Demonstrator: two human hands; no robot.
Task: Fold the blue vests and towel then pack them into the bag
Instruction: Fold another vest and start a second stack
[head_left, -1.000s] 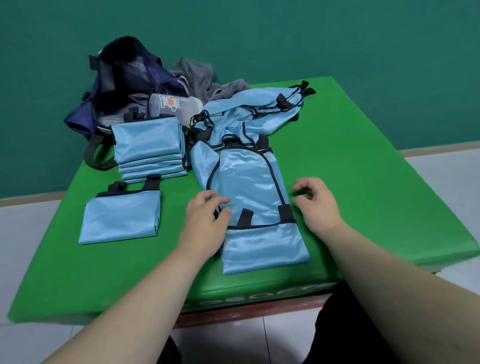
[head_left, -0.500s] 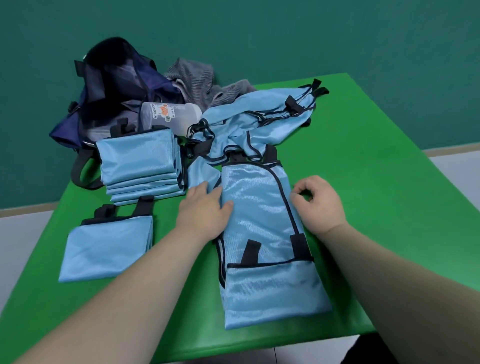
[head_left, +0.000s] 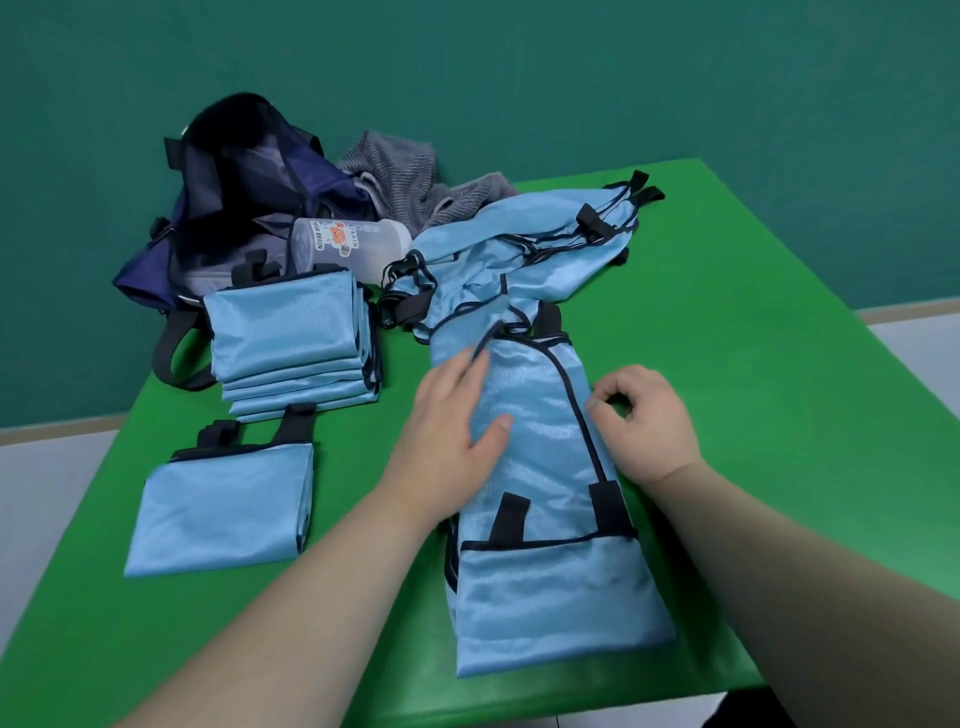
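We see a green table (head_left: 779, 364). A navy bag (head_left: 249, 208) sits at 11 o'clock, with a grey towel (head_left: 405, 176) at 12. A stack of folded vests (head_left: 283, 322) lies at 10, 1 folded vest (head_left: 223, 509) at 8, a half-folded vest (head_left: 545, 597) at 6 and a heap of unfolded vests (head_left: 545, 239) at 1.

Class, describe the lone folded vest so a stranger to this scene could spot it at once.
Start at the green table and go to its near left part. A single folded blue vest lies flat there, nearer than the stack of folded vests. Unlike the stack, it is one piece alone, black straps at its far edge.
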